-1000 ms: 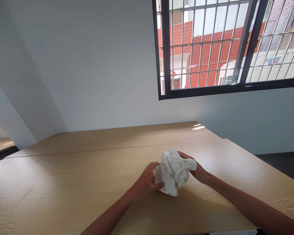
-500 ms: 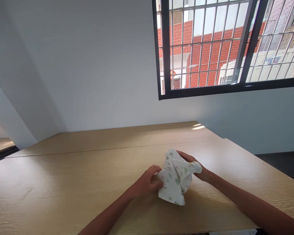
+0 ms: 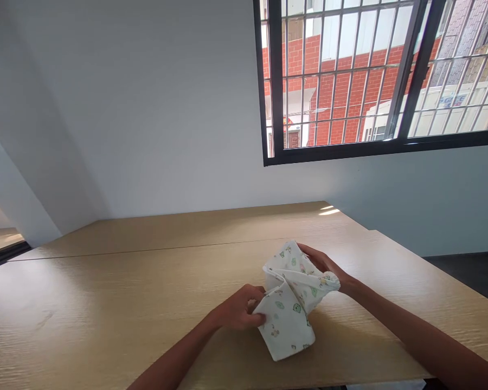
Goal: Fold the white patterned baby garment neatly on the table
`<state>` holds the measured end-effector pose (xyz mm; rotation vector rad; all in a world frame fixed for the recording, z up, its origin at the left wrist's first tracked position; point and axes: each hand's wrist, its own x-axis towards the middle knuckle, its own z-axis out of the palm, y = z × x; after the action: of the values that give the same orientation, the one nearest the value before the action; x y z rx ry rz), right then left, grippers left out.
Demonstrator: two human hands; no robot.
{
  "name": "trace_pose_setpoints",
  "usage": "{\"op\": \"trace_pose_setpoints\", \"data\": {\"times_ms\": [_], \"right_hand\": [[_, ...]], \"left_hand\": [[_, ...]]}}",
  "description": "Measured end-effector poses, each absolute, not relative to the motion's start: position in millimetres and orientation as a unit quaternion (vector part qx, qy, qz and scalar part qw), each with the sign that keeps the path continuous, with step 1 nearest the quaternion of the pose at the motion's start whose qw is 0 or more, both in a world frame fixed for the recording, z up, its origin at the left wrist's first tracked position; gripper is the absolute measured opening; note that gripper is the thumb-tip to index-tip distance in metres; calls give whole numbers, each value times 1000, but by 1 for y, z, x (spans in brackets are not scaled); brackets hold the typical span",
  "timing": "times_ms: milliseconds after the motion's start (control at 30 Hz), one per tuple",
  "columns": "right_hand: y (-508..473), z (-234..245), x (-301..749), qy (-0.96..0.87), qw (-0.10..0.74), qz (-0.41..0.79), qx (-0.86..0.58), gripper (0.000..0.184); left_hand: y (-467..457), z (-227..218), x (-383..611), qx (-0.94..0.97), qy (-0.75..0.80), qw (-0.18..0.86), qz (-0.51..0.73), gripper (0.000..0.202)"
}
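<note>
Fingers (image 3: 257, 319) of two hands (image 3: 239, 307), one printed cloth (image 3: 287, 322) held

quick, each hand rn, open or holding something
Left hand: closed, pinching the left edge of the white printed cloth.
Right hand: holding the cloth at its right side, fingers partly hidden.

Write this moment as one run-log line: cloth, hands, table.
patterned cloth: folded, creased | left hand: pinching its left edge | right hand: at right side, grip partly hidden | wooden table: beneath
</note>
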<state>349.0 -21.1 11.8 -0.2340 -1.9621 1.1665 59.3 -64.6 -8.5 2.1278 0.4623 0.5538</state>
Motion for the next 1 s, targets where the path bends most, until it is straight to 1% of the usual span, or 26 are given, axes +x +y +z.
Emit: {"op": "trace_pose_setpoints", "data": {"times_ms": [67,133,233,300,367,433,600,767,1000], "right_hand": [[-15,11,358,-785,411,450,-108,86],[-6,11,369,-789,418,430,-134,82],[8,12,389,-791,432,395,-180,77],[19,12,403,-798,424,376,-205,76],[29,9,417,-813,395,364,-224,73],[39,3,429,-834,346,357,-240,72],[57,-21,441,-886,229,293,-276,80],[67,-39,446,-907,165,207,-327,84],[69,-37,450,-913,96,149,-366,85]], "left_hand": [[-57,-11,51,855,200,425,220,33],[-46,-11,37,854,222,406,237,35],[-25,-4,7,844,284,343,299,35],[-12,1,-15,833,332,287,337,34],[0,4,-34,822,380,236,353,32],[7,4,-47,814,419,198,350,30],[12,3,-62,815,472,135,307,27],[7,6,-63,827,477,120,270,25],[2,16,-66,833,455,162,270,24]]}}
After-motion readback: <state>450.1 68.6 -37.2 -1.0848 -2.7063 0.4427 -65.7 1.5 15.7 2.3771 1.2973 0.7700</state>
